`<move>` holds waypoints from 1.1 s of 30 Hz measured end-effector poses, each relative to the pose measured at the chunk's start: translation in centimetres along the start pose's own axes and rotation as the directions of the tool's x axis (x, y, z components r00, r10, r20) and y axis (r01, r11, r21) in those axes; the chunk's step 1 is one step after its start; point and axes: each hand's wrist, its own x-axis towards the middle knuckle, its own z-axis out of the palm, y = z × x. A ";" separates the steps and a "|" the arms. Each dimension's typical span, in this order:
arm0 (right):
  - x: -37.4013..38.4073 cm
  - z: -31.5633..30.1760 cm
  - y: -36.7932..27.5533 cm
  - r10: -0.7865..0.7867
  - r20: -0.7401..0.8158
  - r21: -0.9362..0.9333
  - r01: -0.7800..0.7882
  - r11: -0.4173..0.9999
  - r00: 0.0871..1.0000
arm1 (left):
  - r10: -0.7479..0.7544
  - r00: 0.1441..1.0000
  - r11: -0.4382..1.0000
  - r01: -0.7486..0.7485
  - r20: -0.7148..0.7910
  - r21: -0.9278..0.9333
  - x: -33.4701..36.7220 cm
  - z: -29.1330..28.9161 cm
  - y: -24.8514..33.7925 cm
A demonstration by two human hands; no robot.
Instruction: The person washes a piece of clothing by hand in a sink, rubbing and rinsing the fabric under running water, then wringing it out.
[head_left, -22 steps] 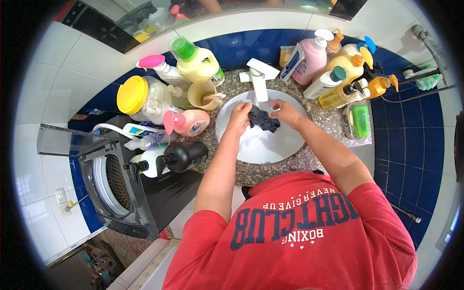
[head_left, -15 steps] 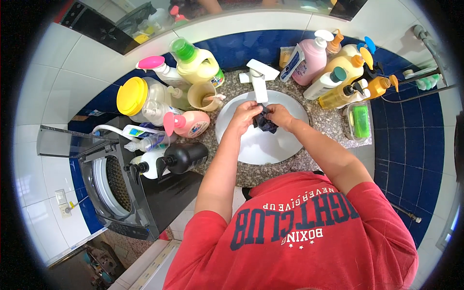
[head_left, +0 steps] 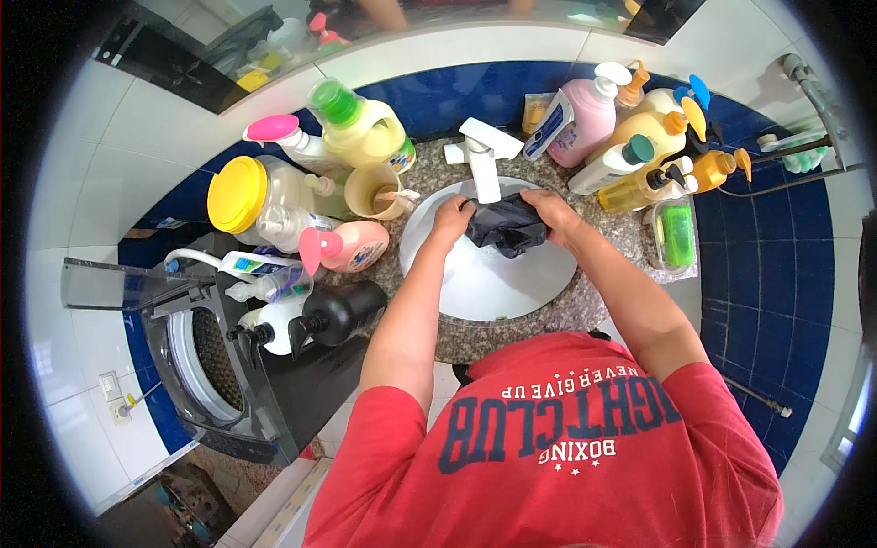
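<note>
My left hand (head_left: 450,224) and right hand (head_left: 552,216) grip opposite sides of crumpled black fabric (head_left: 508,227) over the white oval basin (head_left: 505,290); slackening could drop it.

One dark cloth (head_left: 505,226), one basin (head_left: 502,290), one faucet (head_left: 482,163), one cup (head_left: 364,195), one sponge (head_left: 677,235), one washing machine (head_left: 315,402)
</note>
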 end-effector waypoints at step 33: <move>10.1 1.5 4.6 -0.264 0.051 -0.660 0.231 0.715 0.963 | -0.180 0.902 0.162 0.421 0.393 -0.893 -9.9 -5.4 6.1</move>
